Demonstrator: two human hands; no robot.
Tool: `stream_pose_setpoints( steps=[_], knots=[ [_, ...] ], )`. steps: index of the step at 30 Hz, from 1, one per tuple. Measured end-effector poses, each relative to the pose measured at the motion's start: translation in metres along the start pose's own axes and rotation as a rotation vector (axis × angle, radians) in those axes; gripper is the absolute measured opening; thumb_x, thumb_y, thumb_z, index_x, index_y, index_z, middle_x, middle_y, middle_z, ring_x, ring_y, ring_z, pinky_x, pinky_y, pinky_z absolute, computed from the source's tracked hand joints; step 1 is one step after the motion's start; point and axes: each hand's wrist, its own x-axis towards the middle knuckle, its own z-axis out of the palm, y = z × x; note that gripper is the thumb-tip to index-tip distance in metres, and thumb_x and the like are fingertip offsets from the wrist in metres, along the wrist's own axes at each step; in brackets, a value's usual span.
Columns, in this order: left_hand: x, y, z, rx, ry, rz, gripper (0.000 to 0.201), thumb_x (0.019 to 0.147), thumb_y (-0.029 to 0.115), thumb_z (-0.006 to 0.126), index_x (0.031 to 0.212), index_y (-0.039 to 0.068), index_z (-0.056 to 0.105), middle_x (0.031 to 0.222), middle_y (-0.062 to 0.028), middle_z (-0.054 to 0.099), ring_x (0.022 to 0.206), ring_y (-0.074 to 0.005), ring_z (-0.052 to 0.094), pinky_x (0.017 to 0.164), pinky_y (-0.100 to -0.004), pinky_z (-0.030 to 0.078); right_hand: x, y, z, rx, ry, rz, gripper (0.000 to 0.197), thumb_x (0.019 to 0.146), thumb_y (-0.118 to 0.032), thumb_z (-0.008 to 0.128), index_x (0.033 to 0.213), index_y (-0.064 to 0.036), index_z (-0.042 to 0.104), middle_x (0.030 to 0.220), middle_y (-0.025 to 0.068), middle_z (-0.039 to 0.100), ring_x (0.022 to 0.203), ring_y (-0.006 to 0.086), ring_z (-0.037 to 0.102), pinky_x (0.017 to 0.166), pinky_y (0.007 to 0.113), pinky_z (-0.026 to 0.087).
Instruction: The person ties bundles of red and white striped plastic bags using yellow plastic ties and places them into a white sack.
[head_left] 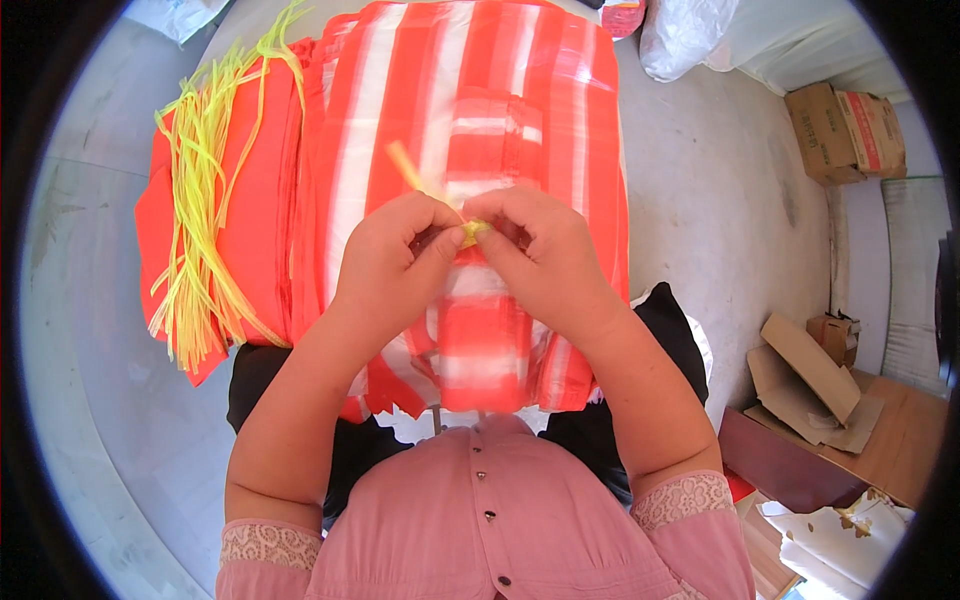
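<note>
Smooth pale floor shows around a workplace where soft goods are heaped in front of a seated person. At far left, a loose bundle of yellow strips drapes over folded red material, its strands running lengthwise with a few trailing off the top; lying uppermost and beside the work, it seems put there so that single strands are easy to reach.

Next comes a broad stack of red-and-white striped plastic, its wide flat top likely serving as the working surface. On its middle lies a narrow striped roll, pointing toward the person's body, perhaps so that both hands meet over it evenly.

The left hand pinches a yellow strip between thumb and forefinger, above the roll; one end sticks up, blurred. The right hand pinches the same piece from the other side, fingertips nearly meeting, which suggests fine control over something thin and slippery. Whether the strip circles the roll cannot be told.

Farther right, cardboard boxes stand by the wall, and an opened carton rests on a brown wooden top.
</note>
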Motion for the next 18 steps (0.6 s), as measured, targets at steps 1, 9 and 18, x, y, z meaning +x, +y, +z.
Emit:
stream_pose_setpoints(
  steps=[1,9,18],
  knots=[
    [0.001,0.0,0.0,-0.001,0.001,-0.001,0.008,0.092,0.004,0.071,0.098,-0.001,0.068,0.086,-0.0101,0.066,0.075,-0.0172,0.063,0.067,-0.0307,0.05,0.001,-0.002,-0.001,0.0,-0.001,0.0,0.018,0.092,0.0,0.069,0.11,-0.0019,0.069,0.095,0.0051,0.067,0.078,0.0134,0.062,0.07,0.028,0.05],
    [0.004,-0.008,0.003,-0.029,-0.023,-0.077,0.006,0.094,0.003,0.069,0.097,-0.002,0.068,0.086,-0.0126,0.068,0.078,-0.0204,0.066,0.07,-0.0326,0.052,0.005,-0.012,-0.008,0.22,-0.194,0.296,0.027,0.092,-0.005,0.071,0.116,-0.0045,0.06,0.092,-0.0001,0.062,0.075,0.0059,0.053,0.065,0.024,0.045],
    [0.006,0.0,-0.003,0.322,0.039,0.152,0.006,0.09,0.003,0.07,0.093,-0.001,0.067,0.086,-0.014,0.067,0.077,-0.0302,0.066,0.067,-0.0375,0.052,-0.001,-0.01,-0.012,0.088,-0.09,0.134,0.033,0.08,0.006,0.064,0.11,-0.0043,0.059,0.1,0.011,0.059,0.074,0.02,0.058,0.069,0.034,0.049]
  ],
)
